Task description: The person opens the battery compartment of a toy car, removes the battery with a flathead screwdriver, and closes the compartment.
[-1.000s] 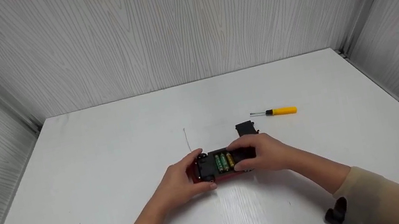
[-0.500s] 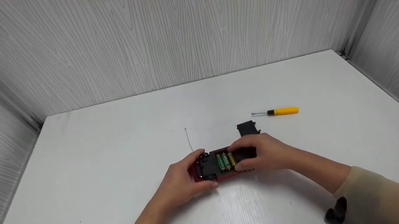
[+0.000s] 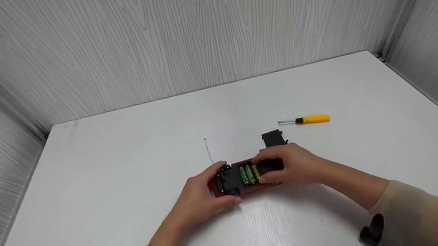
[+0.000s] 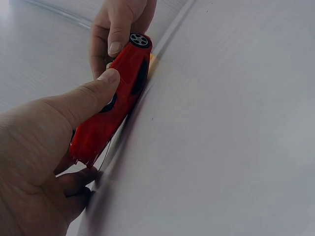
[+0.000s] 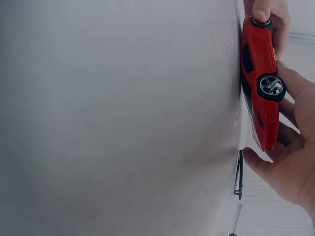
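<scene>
A red toy car (image 3: pixel 229 180) lies upside down on the white table, its black underside up and its battery compartment uncovered. Two green batteries (image 3: pixel 247 175) and a gold one (image 3: pixel 256 172) sit side by side in it. My left hand (image 3: pixel 198 198) grips the car's left end, thumb on the near side and fingers on the far side; in the left wrist view the thumb presses by a wheel. Over the right half, my right hand (image 3: pixel 294 166) has thumb and index finger at the two ends of the gold battery, pinching it. The palm hides the car's right end.
A black battery cover (image 3: pixel 273 138) lies just behind the right hand. Farther back right is a screwdriver (image 3: pixel 315 119) with a yellow handle. The car's thin antenna wire (image 3: pixel 208 149) sticks out toward the back. Grey wood-patterned panels (image 3: pixel 202 26) enclose the table.
</scene>
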A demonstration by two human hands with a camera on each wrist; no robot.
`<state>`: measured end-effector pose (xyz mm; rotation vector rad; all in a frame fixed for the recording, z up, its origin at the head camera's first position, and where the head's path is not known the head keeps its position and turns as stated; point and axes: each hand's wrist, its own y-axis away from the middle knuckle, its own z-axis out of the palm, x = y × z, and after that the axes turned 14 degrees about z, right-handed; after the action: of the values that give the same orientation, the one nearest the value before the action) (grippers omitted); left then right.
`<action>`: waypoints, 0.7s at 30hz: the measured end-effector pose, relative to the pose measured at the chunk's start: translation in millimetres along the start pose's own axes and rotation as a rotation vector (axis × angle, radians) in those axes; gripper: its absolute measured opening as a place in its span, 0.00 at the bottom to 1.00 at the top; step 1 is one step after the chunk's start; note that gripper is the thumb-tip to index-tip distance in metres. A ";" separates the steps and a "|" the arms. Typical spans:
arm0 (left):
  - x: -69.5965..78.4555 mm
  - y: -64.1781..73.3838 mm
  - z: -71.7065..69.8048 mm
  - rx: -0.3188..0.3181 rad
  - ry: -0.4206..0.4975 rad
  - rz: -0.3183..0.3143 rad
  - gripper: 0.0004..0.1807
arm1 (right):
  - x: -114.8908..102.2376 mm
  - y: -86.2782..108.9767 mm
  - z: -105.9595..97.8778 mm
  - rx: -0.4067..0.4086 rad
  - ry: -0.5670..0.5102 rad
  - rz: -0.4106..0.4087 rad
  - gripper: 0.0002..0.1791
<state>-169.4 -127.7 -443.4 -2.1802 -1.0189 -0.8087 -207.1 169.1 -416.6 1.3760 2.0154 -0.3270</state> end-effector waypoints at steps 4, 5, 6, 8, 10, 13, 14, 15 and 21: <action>0.5 -0.4 0.4 0.010 -0.001 0.016 0.51 | -0.6 1.4 0.4 0.004 -0.007 -0.004 0.22; 0.6 -0.3 0.5 0.012 0.001 0.019 0.51 | -0.9 1.7 0.7 0.007 -0.008 -0.007 0.22; 0.8 -0.1 0.4 0.013 0.001 0.022 0.51 | -0.9 1.9 1.1 0.008 -0.008 -0.009 0.22; 1.0 0.3 0.3 0.014 0.000 0.023 0.50 | -1.3 2.0 2.0 0.013 -0.005 -0.009 0.21; 1.1 1.0 0.1 0.014 -0.002 0.020 0.50 | -2.1 2.0 2.7 0.014 -0.002 -0.005 0.21; 1.3 1.8 -0.4 0.016 -0.005 0.017 0.50 | -3.3 1.7 3.4 0.012 0.001 -0.007 0.20; 1.3 2.0 -0.5 0.016 -0.006 0.017 0.50 | -3.8 1.6 3.5 0.010 0.002 -0.009 0.20; 1.3 2.3 -0.6 0.016 -0.006 0.018 0.50 | -4.2 1.7 3.5 0.009 0.002 -0.012 0.20; 1.4 2.9 -1.6 0.014 -0.004 0.019 0.51 | -4.5 1.3 2.8 0.002 0.010 -0.022 0.19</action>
<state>-166.7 -129.8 -442.1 -2.1774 -1.0009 -0.7869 -203.9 164.9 -415.6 1.3597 2.0406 -0.3325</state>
